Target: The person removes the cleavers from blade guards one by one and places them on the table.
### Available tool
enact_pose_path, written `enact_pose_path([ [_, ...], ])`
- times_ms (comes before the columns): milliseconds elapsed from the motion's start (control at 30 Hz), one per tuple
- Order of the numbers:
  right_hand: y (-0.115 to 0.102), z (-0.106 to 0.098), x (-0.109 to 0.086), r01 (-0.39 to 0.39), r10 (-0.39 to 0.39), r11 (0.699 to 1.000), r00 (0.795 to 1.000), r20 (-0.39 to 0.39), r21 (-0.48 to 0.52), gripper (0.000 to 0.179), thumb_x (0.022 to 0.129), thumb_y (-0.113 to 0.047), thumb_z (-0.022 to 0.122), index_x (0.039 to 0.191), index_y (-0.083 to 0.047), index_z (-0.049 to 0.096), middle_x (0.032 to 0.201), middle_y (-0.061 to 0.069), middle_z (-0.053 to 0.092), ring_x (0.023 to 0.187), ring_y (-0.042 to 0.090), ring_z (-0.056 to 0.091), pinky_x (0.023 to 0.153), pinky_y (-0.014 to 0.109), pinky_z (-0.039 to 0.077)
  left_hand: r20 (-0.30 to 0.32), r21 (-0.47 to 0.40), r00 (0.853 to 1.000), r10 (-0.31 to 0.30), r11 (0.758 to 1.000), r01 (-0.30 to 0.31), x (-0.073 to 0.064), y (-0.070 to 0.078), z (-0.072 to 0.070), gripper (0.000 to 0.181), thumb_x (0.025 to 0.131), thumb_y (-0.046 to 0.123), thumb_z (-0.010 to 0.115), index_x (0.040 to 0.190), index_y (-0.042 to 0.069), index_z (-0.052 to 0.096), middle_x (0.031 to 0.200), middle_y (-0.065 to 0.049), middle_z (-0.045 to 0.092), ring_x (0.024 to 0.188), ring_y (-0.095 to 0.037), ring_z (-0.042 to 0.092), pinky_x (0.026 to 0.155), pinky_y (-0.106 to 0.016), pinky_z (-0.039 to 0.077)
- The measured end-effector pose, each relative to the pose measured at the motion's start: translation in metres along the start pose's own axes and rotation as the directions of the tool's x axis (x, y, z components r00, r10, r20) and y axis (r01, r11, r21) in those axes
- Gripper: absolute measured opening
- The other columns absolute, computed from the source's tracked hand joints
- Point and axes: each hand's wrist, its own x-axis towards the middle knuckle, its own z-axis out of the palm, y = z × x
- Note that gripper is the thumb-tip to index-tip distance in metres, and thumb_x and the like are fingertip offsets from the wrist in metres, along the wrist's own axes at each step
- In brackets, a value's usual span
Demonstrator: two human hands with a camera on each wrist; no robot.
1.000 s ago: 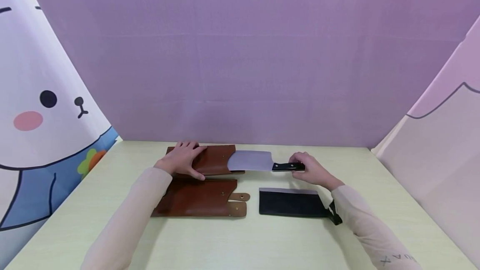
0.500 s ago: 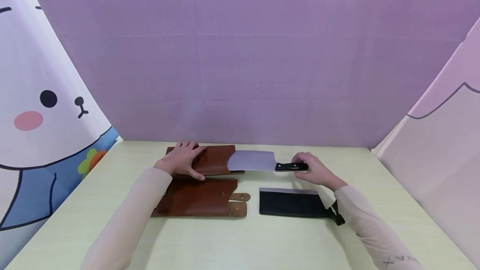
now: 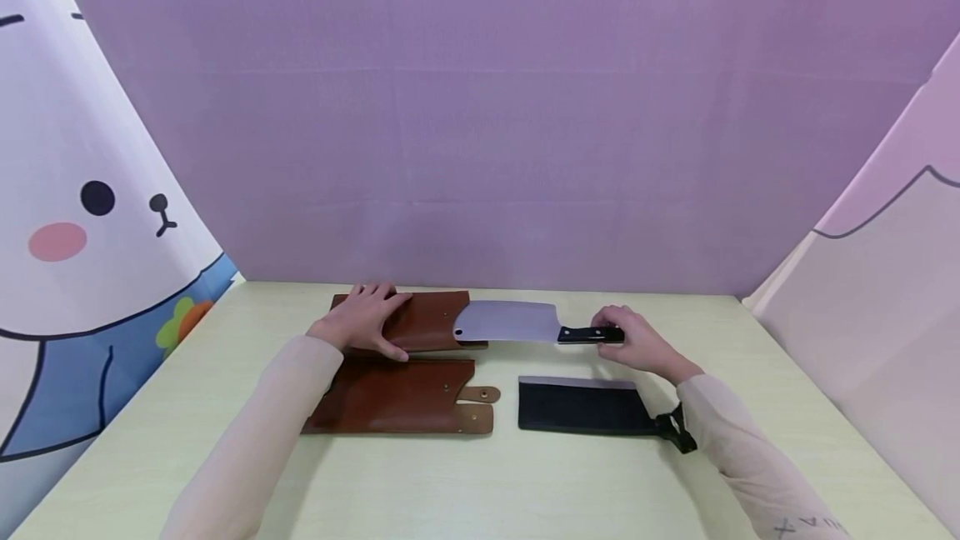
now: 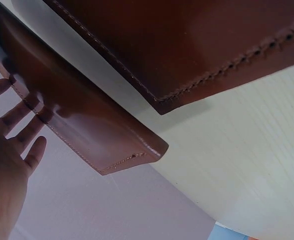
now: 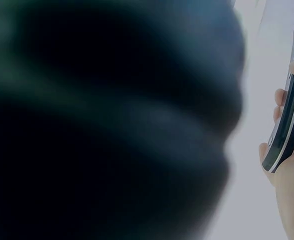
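Observation:
My left hand [image 3: 367, 319] holds the rear brown leather knife sheath [image 3: 427, 319] across its width, thumb at the near edge and fingers at the far edge. From the sheath's mouth a cleaver [image 3: 510, 321] reaches out to the right, most of its silver blade showing and a hole near the blade's corner. With the right hand [image 3: 633, 340] I grip its black riveted handle [image 5: 286, 115]. In the left wrist view, fingers [image 4: 22, 125] touch the sheath's stitched edge [image 4: 87, 125].
Nearer me lies a second brown sheath [image 3: 397, 398] with a snap strap [image 3: 478, 394]. To its right, a black-bladed cleaver [image 3: 585, 407] lies on the pale table [image 3: 480, 490], its handle partly beneath my right forearm. A purple cloth [image 3: 480, 148] stands behind.
My right hand has drawn the cleaver a little to the right, so more blade shows and its corner hole has come into view. My left hand and the rear sheath have barely moved.

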Motion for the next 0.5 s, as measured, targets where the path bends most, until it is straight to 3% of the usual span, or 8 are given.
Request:
enact_pose_path([
  [500,0.0055,-0.0024,-0.0066,-0.032,0.032,0.999,0.999,-0.018,-0.026,0.026,0.064,-0.001,0.072,0.086,-0.009,0.061,0.078,-0.003,0.061,0.074,0.013,0.048,0.071,0.031,0.036,0.004,0.001,1.000,-0.004,1.000,0.004,-0.0013,-0.0032,0.0015,0.103,0.060,0.070,0.067,0.140,0.012,0.038,0.126,-0.016,0.044,0.117,-0.035,0.040,0.099,-0.053,0.027],
])
